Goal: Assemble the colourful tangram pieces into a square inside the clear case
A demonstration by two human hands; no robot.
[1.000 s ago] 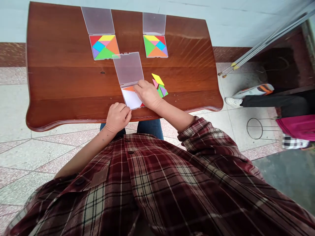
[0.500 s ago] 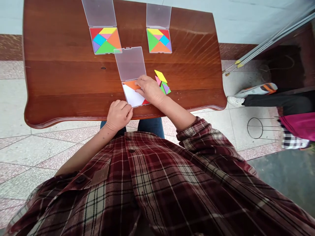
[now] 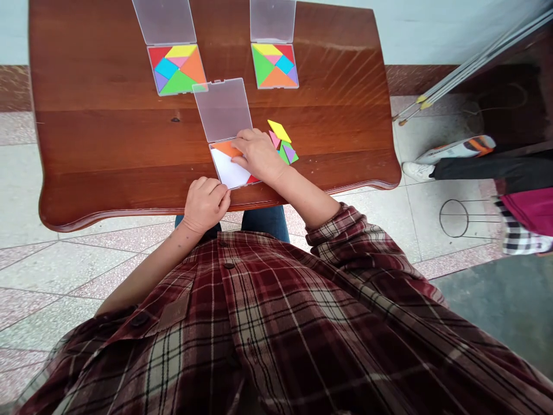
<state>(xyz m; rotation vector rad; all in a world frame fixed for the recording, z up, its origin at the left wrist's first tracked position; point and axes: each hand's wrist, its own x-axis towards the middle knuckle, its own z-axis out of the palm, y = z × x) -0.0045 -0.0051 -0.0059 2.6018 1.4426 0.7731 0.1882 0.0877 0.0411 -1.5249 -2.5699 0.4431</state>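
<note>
An open plastic tangram case lies at the near edge of the table, its clear lid folded back. My left hand is closed at the case's near left corner, its fingers curled against the rim. Over the right side of the case, my right hand has its fingertips on an orange triangle along the far side. A bit of a red piece shows beneath my right hand; the rest of that side is hidden. The left part of the tray shows white.
Loose yellow, pink and purple pieces lie right of the case, with green beneath the purple. Two filled tangram cases, left and right, stand open behind. A person's leg is at the right.
The view has shifted slightly. My fingers stay on the orange triangle and the case corner, with hardly any movement.
</note>
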